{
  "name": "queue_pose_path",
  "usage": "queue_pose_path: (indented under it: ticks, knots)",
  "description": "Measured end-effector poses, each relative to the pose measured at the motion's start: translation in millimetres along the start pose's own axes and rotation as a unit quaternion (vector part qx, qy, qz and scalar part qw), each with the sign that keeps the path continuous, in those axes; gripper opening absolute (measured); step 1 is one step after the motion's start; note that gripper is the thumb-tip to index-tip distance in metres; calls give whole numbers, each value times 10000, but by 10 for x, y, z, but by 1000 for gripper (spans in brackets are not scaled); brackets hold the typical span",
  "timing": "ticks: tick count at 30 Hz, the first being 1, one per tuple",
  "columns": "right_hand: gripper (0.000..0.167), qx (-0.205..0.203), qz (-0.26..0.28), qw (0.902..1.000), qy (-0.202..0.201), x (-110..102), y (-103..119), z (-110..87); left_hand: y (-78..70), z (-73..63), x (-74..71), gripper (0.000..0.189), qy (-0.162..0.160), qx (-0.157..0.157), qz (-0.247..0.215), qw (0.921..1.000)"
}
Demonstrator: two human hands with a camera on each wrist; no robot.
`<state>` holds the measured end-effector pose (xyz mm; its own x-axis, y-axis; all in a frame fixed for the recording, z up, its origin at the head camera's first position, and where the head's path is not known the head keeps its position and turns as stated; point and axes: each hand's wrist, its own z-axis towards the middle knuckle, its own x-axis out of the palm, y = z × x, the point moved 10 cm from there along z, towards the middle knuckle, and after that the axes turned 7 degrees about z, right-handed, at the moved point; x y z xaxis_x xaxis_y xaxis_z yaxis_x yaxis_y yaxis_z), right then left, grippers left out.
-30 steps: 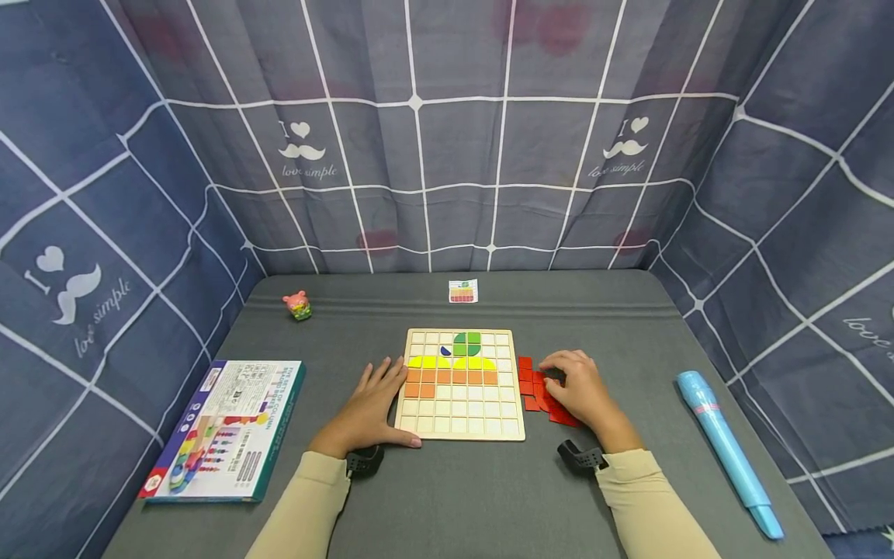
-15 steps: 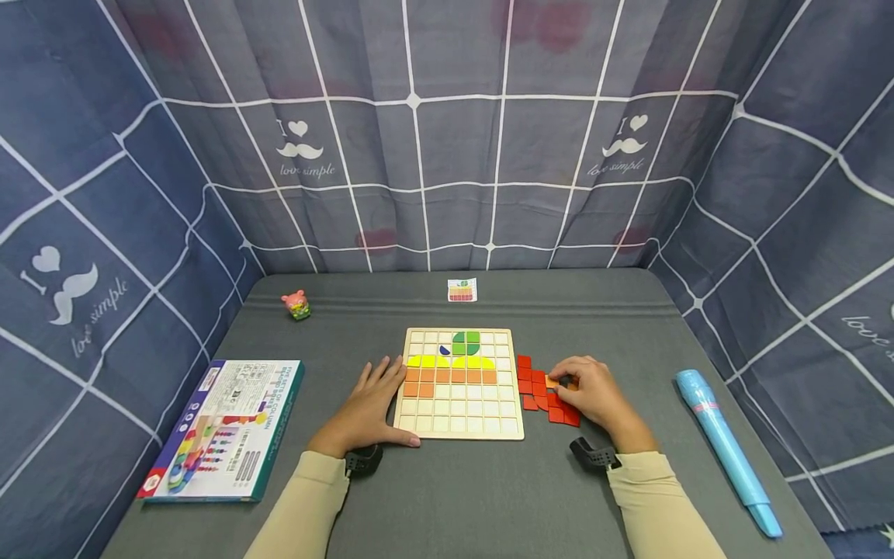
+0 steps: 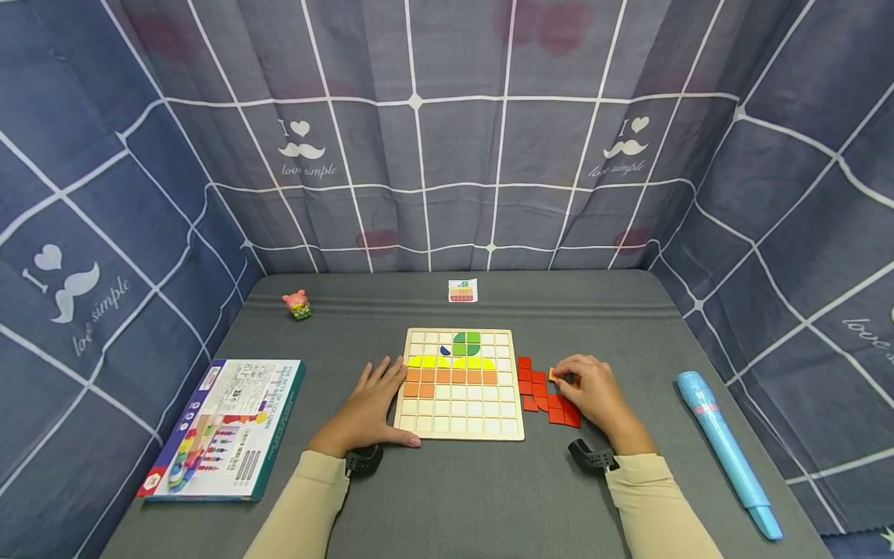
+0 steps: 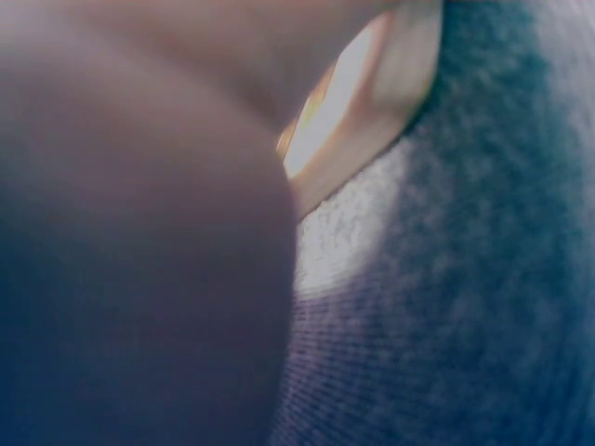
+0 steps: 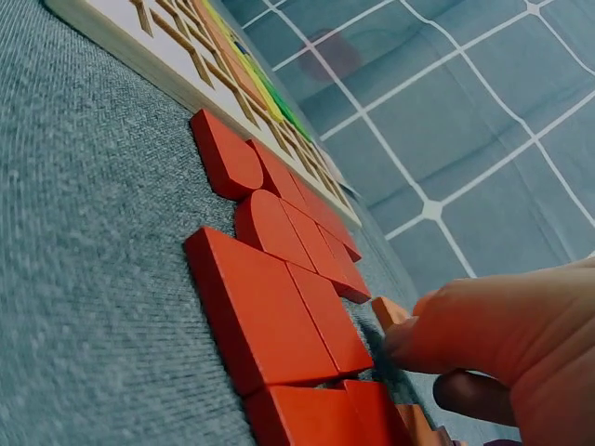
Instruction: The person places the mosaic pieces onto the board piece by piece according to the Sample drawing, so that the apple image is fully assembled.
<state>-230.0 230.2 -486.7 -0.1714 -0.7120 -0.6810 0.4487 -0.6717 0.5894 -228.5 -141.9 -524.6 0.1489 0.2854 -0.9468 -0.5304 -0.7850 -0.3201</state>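
Observation:
A wooden grid board (image 3: 461, 407) lies on the grey cloth, with green, blue, yellow and orange tiles in its upper cells. Along its left edge my left hand (image 3: 366, 411) rests with spread fingers, the thumb at the near left corner. To the right of the board my right hand (image 3: 590, 390) pinches an orange tile (image 3: 552, 374) between thumb and fingers, beside several red tiles (image 3: 538, 386). Up close in the right wrist view, that orange tile (image 5: 389, 313) pokes out past the fingertips, partly covered. The left wrist view is mostly blocked by the hand.
A small picture card (image 3: 462, 291) lies behind the board. A pink-headed figurine (image 3: 297, 305) stands at the back left. To the left is a boxed set (image 3: 226, 427); a light blue tube-shaped object (image 3: 729, 454) lies at the right. More orange tiles (image 5: 420, 426) sit near the right hand.
My right hand has drawn back slightly to the right over the tiles, uncovering more red ones. An orange tile now shows at its fingertips. The left hand has stayed on the board.

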Motion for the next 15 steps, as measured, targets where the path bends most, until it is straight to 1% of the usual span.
queue_pose_path:
  ticks: [4,7,10,15]
  knots:
    - [17,-45,-69,9997,-221,-28,22,5,0,5,6,141,-15,27,10,10000]
    - [16,-2,-72,9995,-295,-29,42,21,10,9,19,141,-3,24,38,10000]
    - [15,44,-27,9996,-264,-4,76,46,14,9,24,142,19,20,36,10000]
    - [13,87,83,9999,-78,87,164,92,14,11,21,142,26,31,26,10000]
